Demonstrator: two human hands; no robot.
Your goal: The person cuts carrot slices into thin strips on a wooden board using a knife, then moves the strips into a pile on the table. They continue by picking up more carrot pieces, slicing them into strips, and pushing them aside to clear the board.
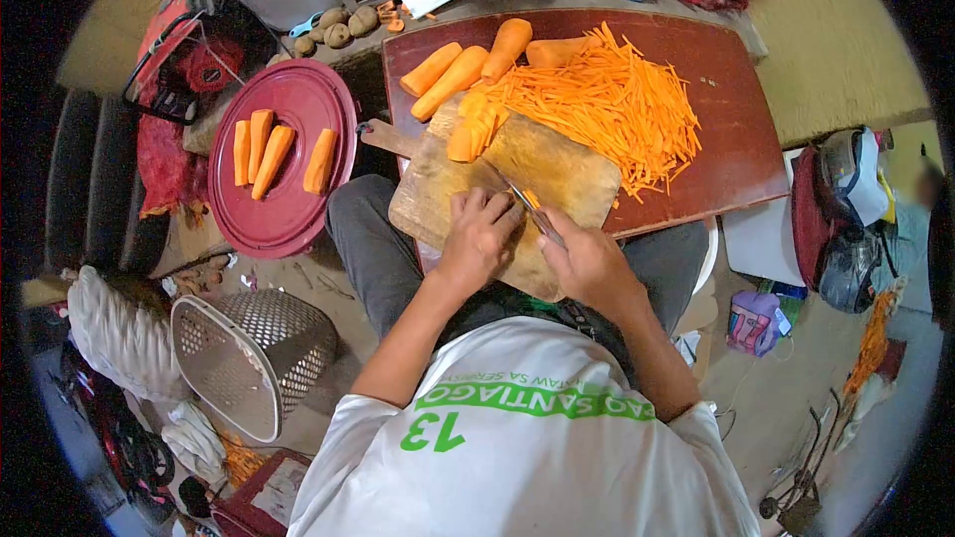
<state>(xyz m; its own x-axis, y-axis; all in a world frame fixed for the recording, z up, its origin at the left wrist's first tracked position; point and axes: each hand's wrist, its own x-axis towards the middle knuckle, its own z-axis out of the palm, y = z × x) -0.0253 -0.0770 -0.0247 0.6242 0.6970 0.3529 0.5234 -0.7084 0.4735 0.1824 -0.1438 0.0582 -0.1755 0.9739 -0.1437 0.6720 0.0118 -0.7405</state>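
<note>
My right hand (587, 264) is closed round the handle of a knife (507, 182), its blade angled over a wooden cutting board (567, 164). My left hand (481, 237) lies on the board with curled fingers, close beside the blade. A bit of carrot (531, 200) shows at the blade by these fingertips; what lies under them is mostly hidden. Overlapping carrot slices (476, 129) rest near the board's far left edge. Beyond the board is a large heap of carrot strips (607, 104), with several whole peeled carrots (450, 83) to its left.
The board rests partly on a dark red tabletop (731, 119). On the left, several peeled carrots (271, 161) lie on a round red lid (298, 224). A perforated basket (284, 338) lies tipped on the floor. Potatoes (338, 35) sit behind the lid; a purple bag (756, 323) is at right.
</note>
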